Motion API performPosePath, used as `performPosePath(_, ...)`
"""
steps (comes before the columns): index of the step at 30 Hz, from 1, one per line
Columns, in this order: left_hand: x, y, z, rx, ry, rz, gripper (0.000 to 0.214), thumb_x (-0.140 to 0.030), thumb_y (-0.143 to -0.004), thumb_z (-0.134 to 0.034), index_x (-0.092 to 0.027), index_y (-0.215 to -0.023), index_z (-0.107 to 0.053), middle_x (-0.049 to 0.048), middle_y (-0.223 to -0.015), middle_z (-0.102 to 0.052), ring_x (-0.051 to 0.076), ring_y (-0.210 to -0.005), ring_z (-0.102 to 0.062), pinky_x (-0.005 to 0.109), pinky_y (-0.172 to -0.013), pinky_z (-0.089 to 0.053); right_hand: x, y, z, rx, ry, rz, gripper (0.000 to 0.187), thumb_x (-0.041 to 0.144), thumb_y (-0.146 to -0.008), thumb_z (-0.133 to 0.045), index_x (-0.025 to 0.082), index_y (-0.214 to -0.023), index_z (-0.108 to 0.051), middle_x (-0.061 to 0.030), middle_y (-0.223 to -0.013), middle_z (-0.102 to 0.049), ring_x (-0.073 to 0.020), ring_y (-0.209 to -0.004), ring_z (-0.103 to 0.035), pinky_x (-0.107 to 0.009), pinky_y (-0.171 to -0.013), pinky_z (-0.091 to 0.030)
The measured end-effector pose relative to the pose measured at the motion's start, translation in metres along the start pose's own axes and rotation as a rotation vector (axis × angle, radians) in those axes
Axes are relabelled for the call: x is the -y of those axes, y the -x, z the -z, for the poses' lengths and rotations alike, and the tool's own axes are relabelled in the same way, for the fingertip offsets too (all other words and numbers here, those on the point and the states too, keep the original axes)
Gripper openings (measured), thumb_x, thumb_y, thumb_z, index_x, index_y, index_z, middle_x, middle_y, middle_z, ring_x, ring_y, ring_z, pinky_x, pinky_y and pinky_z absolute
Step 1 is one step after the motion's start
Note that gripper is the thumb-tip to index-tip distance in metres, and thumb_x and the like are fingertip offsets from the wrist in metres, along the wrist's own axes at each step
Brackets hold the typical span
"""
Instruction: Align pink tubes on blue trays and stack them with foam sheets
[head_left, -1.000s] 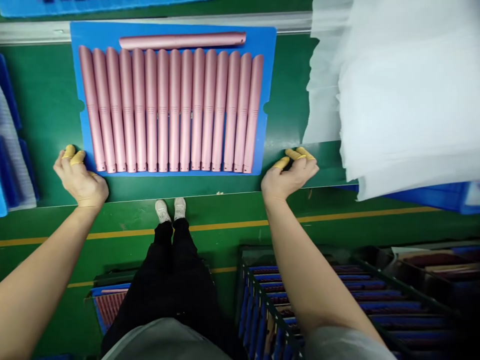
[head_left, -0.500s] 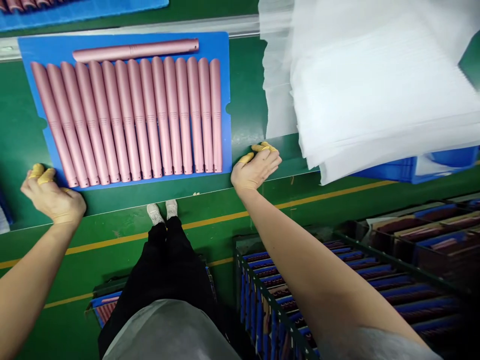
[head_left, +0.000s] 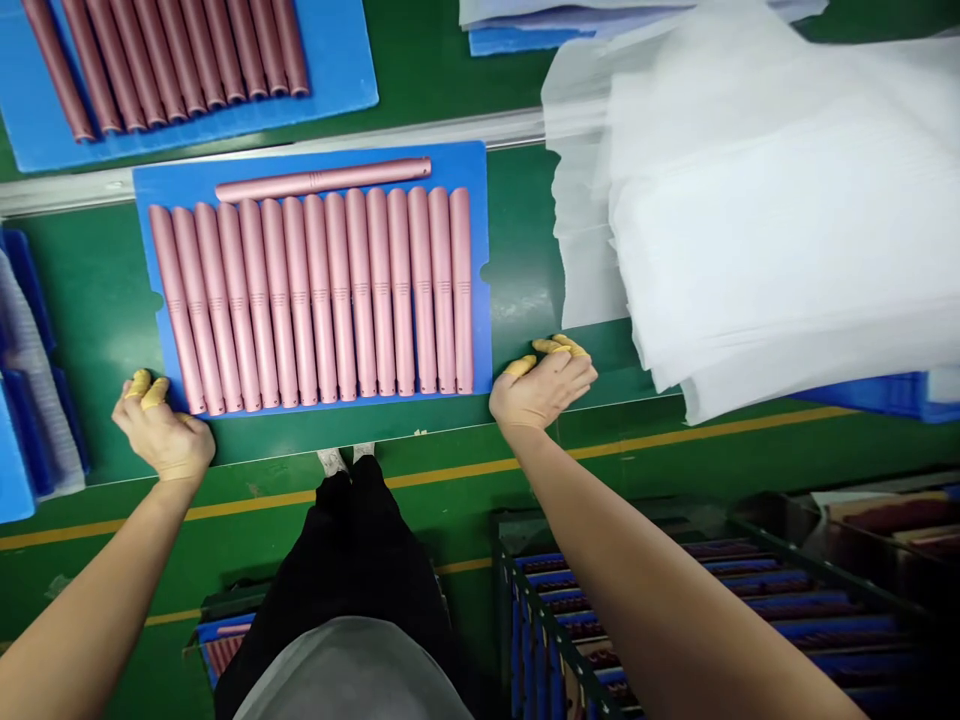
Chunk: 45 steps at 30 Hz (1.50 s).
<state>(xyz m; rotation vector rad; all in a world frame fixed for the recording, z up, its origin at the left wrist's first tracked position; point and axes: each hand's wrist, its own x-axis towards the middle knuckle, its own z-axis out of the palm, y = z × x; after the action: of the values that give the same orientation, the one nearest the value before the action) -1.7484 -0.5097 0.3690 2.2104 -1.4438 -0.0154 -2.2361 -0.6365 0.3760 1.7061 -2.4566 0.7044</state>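
A blue sheet (head_left: 480, 345) lies on the green worktop with a row of pink metallic tubes (head_left: 321, 300) side by side on it. One more tube (head_left: 322, 180) lies crosswise above the row. Beside the sheet's lower left corner rests my left hand (head_left: 166, 430), its fingers bent and slightly apart with nothing seen in them. Just past the lower right corner, my right hand (head_left: 544, 385) lies on the worktop with loosely stretched fingers, empty. Yellow covers sit on several fingertips of both hands. The undersides of the hands are hidden.
A stack of thin white sheets (head_left: 765, 220) overhangs the worktop's front edge at right. Behind a metal rail, another blue sheet (head_left: 337, 80) carries darker pink tubes. Blue trays (head_left: 37, 420) stand at far left. Below right is a crate (head_left: 555, 620) packed with blue dividers.
The view has shifted, so the worktop and both hands appear lower and further right. More of the rear sheet and left trays shows. Both hands remain by the sheet's lower corners.
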Motion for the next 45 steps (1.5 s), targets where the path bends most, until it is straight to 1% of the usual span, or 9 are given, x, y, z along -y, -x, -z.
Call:
performPosePath(3,0.001,0.001,-0.004,-0.011,0.01,0.01,0.053,-0.012,-0.08,-0.056,-0.015,-0.133,-0.061,0.0285,-0.151,-0.056,0.046,-0.155,-0.043,0.076,-0.126,-0.033,-0.001,-0.001,-0.002,-0.026,-0.012,0.007,0.025,0.023,-0.079,-0.056,0.021,-0.104,-0.056,-0.0227,-0.128,-0.052,-0.044,-0.125,-0.045,-0.077,-0.109,-0.036)
performPosePath(8,0.0,0.003,-0.007,-0.01,0.001,0.028,0.05,-0.014,-0.08,-0.056,-0.017,-0.13,-0.061,0.0259,-0.15,-0.057,0.044,-0.156,-0.043,0.07,-0.127,-0.035,-0.005,-0.002,-0.006,-0.05,0.0,0.02,0.022,0.023,-0.079,-0.054,0.022,-0.101,-0.053,-0.0221,-0.13,-0.052,-0.0443,-0.127,-0.045,-0.077,-0.108,-0.036)
performPosePath(14,-0.006,0.005,-0.01,-0.02,0.007,0.067,0.051,-0.015,-0.08,-0.054,-0.016,-0.131,-0.061,0.0255,-0.149,-0.058,0.042,-0.156,-0.043,0.068,-0.127,-0.036,-0.021,-0.003,-0.015,-0.089,0.005,0.02,0.019,0.028,-0.079,-0.057,0.025,-0.095,-0.048,-0.0181,-0.118,-0.05,-0.0443,-0.125,-0.045,-0.077,-0.107,-0.035)
performPosePath(18,-0.006,0.006,-0.013,-0.02,0.01,0.088,0.051,-0.015,-0.081,-0.053,-0.016,-0.131,-0.062,0.0246,-0.149,-0.058,0.041,-0.156,-0.043,0.067,-0.128,-0.035,-0.021,-0.003,-0.016,-0.067,0.006,0.007,0.018,0.027,-0.079,-0.056,0.024,-0.096,-0.049,-0.0194,-0.12,-0.05,-0.0458,-0.126,-0.045,-0.077,-0.107,-0.035)
performPosePath(25,-0.012,0.012,-0.017,-0.055,0.0,0.006,0.054,-0.01,-0.085,-0.051,-0.014,-0.138,-0.06,0.0278,-0.153,-0.057,0.042,-0.16,-0.041,0.069,-0.126,-0.039,-0.017,-0.009,-0.009,-0.097,0.019,0.049,0.017,0.029,-0.079,-0.054,0.024,-0.096,-0.052,-0.0226,-0.123,-0.056,-0.0484,-0.124,-0.05,-0.079,-0.101,-0.038)
performPosePath(28,-0.013,0.013,-0.022,-0.052,-0.009,0.005,0.054,-0.009,-0.086,-0.049,-0.016,-0.138,-0.059,0.0266,-0.154,-0.057,0.041,-0.16,-0.041,0.069,-0.126,-0.04,-0.021,-0.016,-0.012,-0.127,0.004,0.048,0.02,0.032,-0.074,-0.057,0.025,-0.092,-0.051,-0.0241,-0.124,-0.058,-0.0534,-0.122,-0.053,-0.082,-0.098,-0.037)
performPosePath(32,-0.013,0.013,-0.026,-0.059,-0.011,0.016,0.052,-0.009,-0.088,-0.048,-0.017,-0.138,-0.06,0.0254,-0.154,-0.057,0.04,-0.161,-0.04,0.066,-0.126,-0.041,-0.024,-0.023,-0.017,-0.133,-0.063,-0.03,0.028,0.031,-0.062,-0.063,0.029,-0.085,-0.047,-0.0236,-0.119,-0.058,-0.0574,-0.12,-0.053,-0.081,-0.096,-0.035)
performPosePath(38,-0.014,0.012,-0.023,-0.019,-0.01,0.083,0.051,-0.009,-0.088,-0.047,-0.016,-0.136,-0.061,0.0258,-0.154,-0.058,0.039,-0.161,-0.04,0.066,-0.126,-0.041,-0.031,-0.023,-0.022,-0.152,-0.033,-0.056,0.041,0.035,-0.056,-0.067,0.029,-0.08,-0.034,-0.0226,-0.105,-0.054,-0.0592,-0.116,-0.052,-0.086,-0.093,-0.034)
performPosePath(45,-0.016,0.01,-0.021,-0.02,0.004,0.106,0.052,-0.009,-0.086,-0.048,-0.016,-0.136,-0.062,0.0255,-0.153,-0.059,0.04,-0.161,-0.041,0.067,-0.126,-0.04,-0.034,-0.021,-0.024,-0.153,-0.044,-0.025,0.039,0.032,-0.056,-0.067,0.029,-0.084,-0.04,-0.0236,-0.112,-0.056,-0.0596,-0.117,-0.053,-0.085,-0.095,-0.035)
